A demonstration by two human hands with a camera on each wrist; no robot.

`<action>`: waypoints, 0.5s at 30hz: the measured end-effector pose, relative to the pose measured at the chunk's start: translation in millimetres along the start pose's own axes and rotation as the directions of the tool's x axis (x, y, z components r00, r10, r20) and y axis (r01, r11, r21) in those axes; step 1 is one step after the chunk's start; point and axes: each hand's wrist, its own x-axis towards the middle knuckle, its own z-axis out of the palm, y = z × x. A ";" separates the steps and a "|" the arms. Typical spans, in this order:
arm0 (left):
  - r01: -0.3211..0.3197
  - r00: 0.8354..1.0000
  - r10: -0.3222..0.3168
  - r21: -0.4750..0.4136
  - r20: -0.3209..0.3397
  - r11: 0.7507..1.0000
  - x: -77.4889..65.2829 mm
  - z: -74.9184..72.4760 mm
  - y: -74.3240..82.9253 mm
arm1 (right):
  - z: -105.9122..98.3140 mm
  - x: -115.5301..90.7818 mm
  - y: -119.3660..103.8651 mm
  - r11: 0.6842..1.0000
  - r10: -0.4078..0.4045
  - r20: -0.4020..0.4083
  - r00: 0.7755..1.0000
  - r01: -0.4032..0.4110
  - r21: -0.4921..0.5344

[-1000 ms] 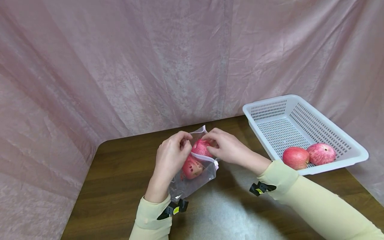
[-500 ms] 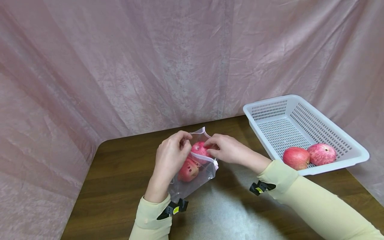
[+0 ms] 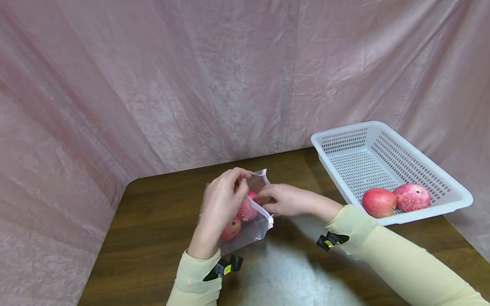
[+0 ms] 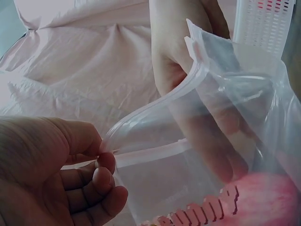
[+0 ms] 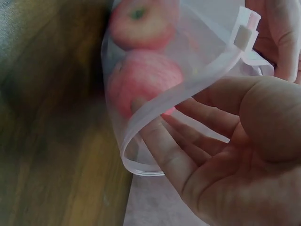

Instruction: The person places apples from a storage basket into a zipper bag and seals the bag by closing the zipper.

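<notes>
A clear zip bag (image 3: 250, 233) with a pale pink zip edge holds two apples, one apple (image 3: 248, 209) near the mouth and another apple (image 3: 231, 229) deeper in. My left hand (image 3: 223, 193) pinches the bag's edge between thumb and forefinger, as the left wrist view shows. Through the gaping mouth reaches my right hand (image 3: 286, 199); in the right wrist view its fairly straight fingers touch the nearer apple (image 5: 146, 77). The zip slider (image 5: 243, 37) sits at one end of the edge. Print on the bag partly covers the apple (image 4: 265, 200) in the left wrist view.
A white perforated basket (image 3: 325, 160) stands at the right, with a red apple (image 3: 379, 202) and a streaked apple (image 3: 412, 197) in its near corner. Beneath is a dark wooden table (image 3: 160, 221); a pink curtain (image 3: 214, 85) hangs behind it.
Both apples in the bag have slid deeper, down and to the left. My right hand has followed the nearer apple downward into the bag's mouth. The left hand keeps its pinch, shifting slightly.
</notes>
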 end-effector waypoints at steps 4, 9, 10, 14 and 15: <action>-0.033 0.999 0.033 -0.002 -0.011 0.999 0.5 1.9 1.2 | 5.4 2.2 2.2 1.000 -0.030 0.008 1.000 0.030 -0.006; -0.036 0.999 0.036 -0.029 -0.017 0.999 0.5 1.5 2.5 | 11.6 8.4 4.3 0.999 -0.041 0.043 0.998 0.040 0.025; -0.034 0.999 0.033 -0.035 -0.018 0.999 0.5 1.3 2.7 | 12.4 9.4 4.1 0.999 -0.043 0.050 0.998 0.042 0.031; -0.022 1.000 0.021 -0.046 -0.022 0.999 0.4 0.8 2.5 | 13.3 12.0 2.3 0.998 -0.054 0.064 0.996 0.051 0.046; -0.019 1.000 0.018 -0.047 -0.024 0.999 0.4 0.7 2.2 | 13.1 12.0 1.9 0.998 -0.054 0.065 0.996 0.051 0.048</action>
